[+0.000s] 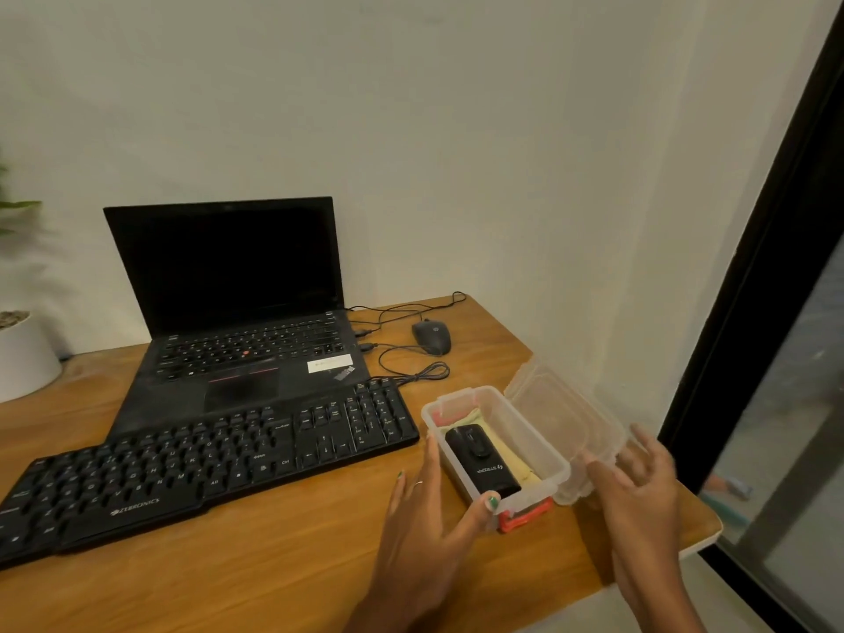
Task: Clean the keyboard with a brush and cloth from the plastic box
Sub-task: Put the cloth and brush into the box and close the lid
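Clear plastic box [539,443] open near the right end of the wooden desk [274,564], just beside the number-pad end of the black Zebronics keyboard [196,459]. Left hand [429,500] bracing the box: fingers straight and laid along its near-left wall, thumb hooked over the front rim by the red latch [525,518]. Right hand [639,486] on the transparent lid [566,413], lying tilted against the box's right side; fingers loosely spread, blurred, so hard to tell whether gripping the lid or only touching it. Inside the box, a black oblong device [479,459] with a clip, probably the brush's casing though no bristles visible, resting on a folded yellow cloth [516,466]. Keyboard untouched so far, lying aslant in front of an open ThinkPad laptop [237,322]; wired mouse [431,336] and looped cables [411,372] behind. Risks from here, judged only: lid close to the desk's right edge, so liable to slide off if released carelessly; box light, so apt to lift or skid toward the keyboard if the device gets pulled out without the left hand's hold; cloth likely to drag out with the device, lying directly under it; cables near enough to snag on a wide sweep.
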